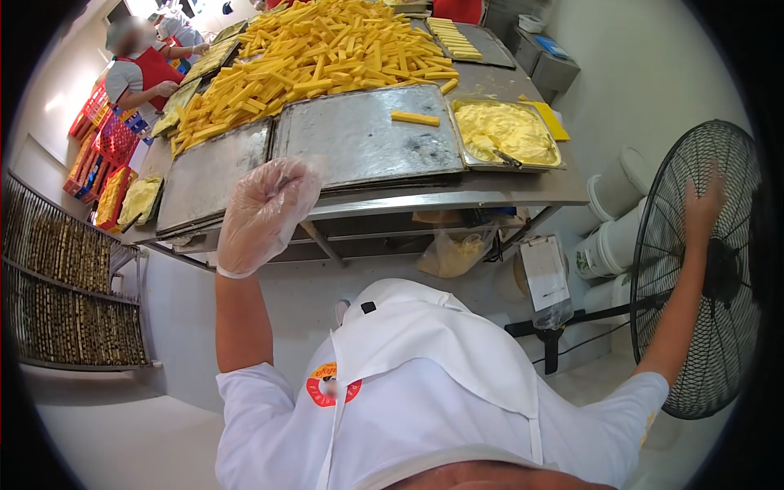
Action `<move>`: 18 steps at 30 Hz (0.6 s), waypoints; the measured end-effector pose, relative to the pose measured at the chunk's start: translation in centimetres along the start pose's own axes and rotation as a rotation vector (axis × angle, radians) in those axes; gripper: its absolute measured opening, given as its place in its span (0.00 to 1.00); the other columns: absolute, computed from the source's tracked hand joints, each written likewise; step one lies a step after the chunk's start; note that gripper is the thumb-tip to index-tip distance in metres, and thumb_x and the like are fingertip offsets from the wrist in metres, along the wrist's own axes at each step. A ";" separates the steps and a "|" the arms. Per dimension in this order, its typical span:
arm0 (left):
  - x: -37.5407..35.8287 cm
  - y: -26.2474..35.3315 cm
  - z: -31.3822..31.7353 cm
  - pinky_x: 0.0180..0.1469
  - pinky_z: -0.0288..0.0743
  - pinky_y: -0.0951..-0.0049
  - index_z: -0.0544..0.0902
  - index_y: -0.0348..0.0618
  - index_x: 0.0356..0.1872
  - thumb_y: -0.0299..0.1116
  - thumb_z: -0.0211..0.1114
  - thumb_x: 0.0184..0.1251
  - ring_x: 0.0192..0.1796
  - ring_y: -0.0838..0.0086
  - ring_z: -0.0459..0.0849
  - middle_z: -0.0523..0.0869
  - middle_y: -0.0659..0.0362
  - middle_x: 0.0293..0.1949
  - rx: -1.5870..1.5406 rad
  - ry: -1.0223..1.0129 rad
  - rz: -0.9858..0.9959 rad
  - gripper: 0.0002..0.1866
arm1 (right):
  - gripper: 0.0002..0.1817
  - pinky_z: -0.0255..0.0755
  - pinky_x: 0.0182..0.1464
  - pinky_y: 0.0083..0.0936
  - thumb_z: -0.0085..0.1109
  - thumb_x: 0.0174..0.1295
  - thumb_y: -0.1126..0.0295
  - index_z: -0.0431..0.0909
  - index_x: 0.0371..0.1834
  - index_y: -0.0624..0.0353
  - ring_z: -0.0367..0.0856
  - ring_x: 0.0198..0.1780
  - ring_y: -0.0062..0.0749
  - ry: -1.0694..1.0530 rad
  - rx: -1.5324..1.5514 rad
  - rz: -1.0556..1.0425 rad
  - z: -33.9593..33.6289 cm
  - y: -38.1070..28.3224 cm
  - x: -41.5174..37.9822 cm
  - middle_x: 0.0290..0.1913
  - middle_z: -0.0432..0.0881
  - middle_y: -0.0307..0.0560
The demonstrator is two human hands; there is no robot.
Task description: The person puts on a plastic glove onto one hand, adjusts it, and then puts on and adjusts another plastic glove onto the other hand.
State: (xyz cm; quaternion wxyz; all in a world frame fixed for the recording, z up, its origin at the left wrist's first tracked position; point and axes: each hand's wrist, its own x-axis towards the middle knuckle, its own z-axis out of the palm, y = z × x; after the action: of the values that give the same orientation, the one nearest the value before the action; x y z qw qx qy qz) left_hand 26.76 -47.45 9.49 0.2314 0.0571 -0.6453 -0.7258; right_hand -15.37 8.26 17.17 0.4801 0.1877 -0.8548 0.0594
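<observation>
My left hand (269,208), in a clear plastic glove, is raised before the front edge of the table with its fingers curled closed; whether anything is inside them I cannot tell. Just beyond it lies a flat metal tray (343,139) with one yellow stick (415,118) on it. Out to the far right, my bare right hand (704,208) reaches up at the black wire guard of a fan (653,204). Its thumb stands apart from the blurred fingers, which overlap the mesh.
A large heap of yellow sticks (327,49) covers the table's middle. A pan of yellow spread (506,131) sits at the right corner. White buckets (600,245) and a clipboard (545,273) are near the fan. A loaded rack (73,302) stands left; a person (143,69) works at far left.
</observation>
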 end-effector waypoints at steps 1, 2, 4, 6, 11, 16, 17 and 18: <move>0.0 0.1 0.2 0.38 0.65 0.86 0.78 0.40 0.37 0.30 0.64 0.71 0.35 0.85 0.71 0.76 0.67 0.33 0.014 0.041 -0.015 0.05 | 0.34 0.44 0.80 0.49 0.53 0.71 0.60 0.56 0.78 0.57 0.51 0.81 0.46 0.065 0.320 0.105 -0.7 -1.1 0.7 0.78 0.58 0.53; 0.1 -0.1 0.0 0.37 0.65 0.86 0.78 0.39 0.38 0.30 0.64 0.71 0.35 0.85 0.71 0.76 0.67 0.33 0.016 0.005 0.009 0.05 | 0.38 0.45 0.80 0.50 0.54 0.70 0.56 0.54 0.78 0.59 0.49 0.81 0.50 0.023 0.878 0.302 -2.2 -2.1 1.1 0.79 0.55 0.58; 0.4 -0.5 -0.8 0.37 0.64 0.86 0.79 0.39 0.38 0.30 0.64 0.70 0.35 0.85 0.71 0.75 0.67 0.32 0.023 -0.072 0.051 0.06 | 0.45 0.45 0.80 0.50 0.56 0.67 0.47 0.50 0.78 0.64 0.45 0.81 0.58 -0.078 1.991 0.707 -6.2 -5.3 1.0 0.80 0.48 0.67; 0.3 -0.1 -0.5 0.37 0.65 0.85 0.79 0.39 0.39 0.30 0.64 0.69 0.35 0.85 0.71 0.75 0.67 0.32 0.024 -0.050 0.039 0.06 | 0.56 0.41 0.80 0.52 0.53 0.62 0.34 0.45 0.79 0.69 0.42 0.81 0.64 -0.359 2.200 0.571 -4.3 -1.7 0.1 0.80 0.43 0.70; -0.2 0.8 0.7 0.37 0.66 0.83 0.80 0.38 0.40 0.30 0.65 0.69 0.35 0.84 0.72 0.77 0.66 0.32 0.065 0.073 0.011 0.06 | 0.58 0.37 0.81 0.53 0.35 0.61 0.24 0.44 0.80 0.65 0.39 0.82 0.60 -0.018 1.844 1.086 -9.1 -13.5 -0.5 0.81 0.42 0.66; 0.5 -0.3 -0.7 0.36 0.68 0.82 0.82 0.39 0.41 0.28 0.65 0.71 0.35 0.84 0.75 0.80 0.65 0.34 0.115 -0.024 0.042 0.04 | 0.57 0.37 0.81 0.53 0.37 0.62 0.25 0.43 0.80 0.64 0.39 0.82 0.60 -0.033 1.830 1.099 -8.2 -13.5 -1.4 0.81 0.42 0.65; 0.4 0.1 -0.6 0.38 0.69 0.84 0.81 0.39 0.42 0.28 0.65 0.71 0.37 0.84 0.76 0.81 0.65 0.36 0.123 -0.007 -0.009 0.05 | 0.57 0.37 0.81 0.53 0.37 0.62 0.25 0.43 0.80 0.64 0.39 0.82 0.60 -0.042 1.830 1.091 -8.0 -13.3 -1.7 0.81 0.42 0.65; 0.4 0.0 -0.6 0.38 0.70 0.84 0.82 0.39 0.42 0.28 0.66 0.70 0.37 0.84 0.76 0.81 0.65 0.36 0.102 -0.004 -0.012 0.05 | 0.57 0.37 0.81 0.53 0.37 0.62 0.26 0.43 0.80 0.64 0.39 0.82 0.60 -0.055 1.829 1.087 -7.8 -13.0 -1.8 0.81 0.42 0.65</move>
State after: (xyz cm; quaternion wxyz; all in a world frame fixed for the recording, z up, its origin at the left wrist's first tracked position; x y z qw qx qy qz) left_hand 26.58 -48.15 9.49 0.2225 0.0711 -0.6815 -0.6935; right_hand -3.40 -1.04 18.75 0.0458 0.0713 -0.4647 0.8814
